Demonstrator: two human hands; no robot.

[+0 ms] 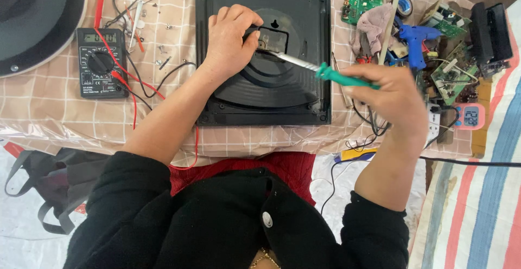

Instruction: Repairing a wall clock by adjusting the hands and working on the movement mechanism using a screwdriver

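A black square panel (304, 41) with a round raised centre lies on a checked cloth. My left hand (230, 41) rests on its upper middle, fingers curled over a small black part by a keyhole slot. My right hand (393, 92) grips a green-handled soldering iron (325, 72). Its metal shaft points left and its tip sits at the small part beside my left fingers.
A black multimeter (100, 62) with red and black leads lies to the left. A round grey disc (40, 19) fills the top left corner. On the right are green circuit boards (362, 0), a blue glue gun (415, 41), a rag, tape and a small pink digital display (470, 116).
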